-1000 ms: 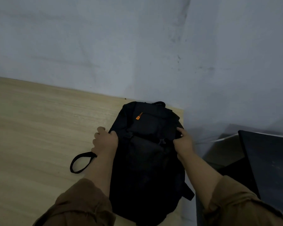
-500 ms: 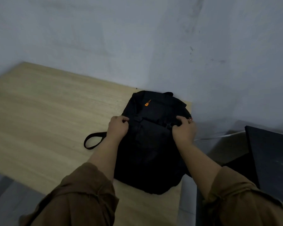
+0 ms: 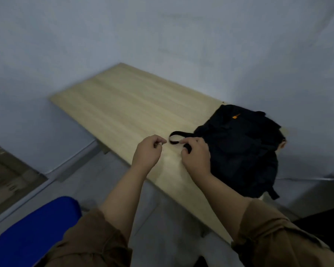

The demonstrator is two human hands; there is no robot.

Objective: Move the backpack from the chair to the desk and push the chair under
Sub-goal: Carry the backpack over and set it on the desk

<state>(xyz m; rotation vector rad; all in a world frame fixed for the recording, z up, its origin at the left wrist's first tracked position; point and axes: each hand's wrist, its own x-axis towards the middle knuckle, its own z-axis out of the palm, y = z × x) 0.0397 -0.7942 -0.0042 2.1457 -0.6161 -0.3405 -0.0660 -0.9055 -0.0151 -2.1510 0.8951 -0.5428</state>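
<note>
The black backpack (image 3: 239,149) with an orange zip tab lies on the right end of the light wooden desk (image 3: 133,105), against the wall. Its strap loop (image 3: 175,136) sticks out to the left on the desktop. My right hand (image 3: 196,157) sits at the bag's left edge with its fingers curled around the strap. Just left of the loop, my left hand (image 3: 148,153) hovers over the desk's front edge, fingers curled, holding nothing. The blue chair seat (image 3: 37,228) shows at the bottom left, apart from the desk.
White walls close the desk in behind and on the right. A dark flat object (image 3: 328,220) lies low at the right. A brownish panel (image 3: 6,176) lies on the grey floor at the left.
Both hands have let go of the backpack's sides and drawn back to its left. My right hand now holds the strap. The view has swung left, bringing the blue chair in.
</note>
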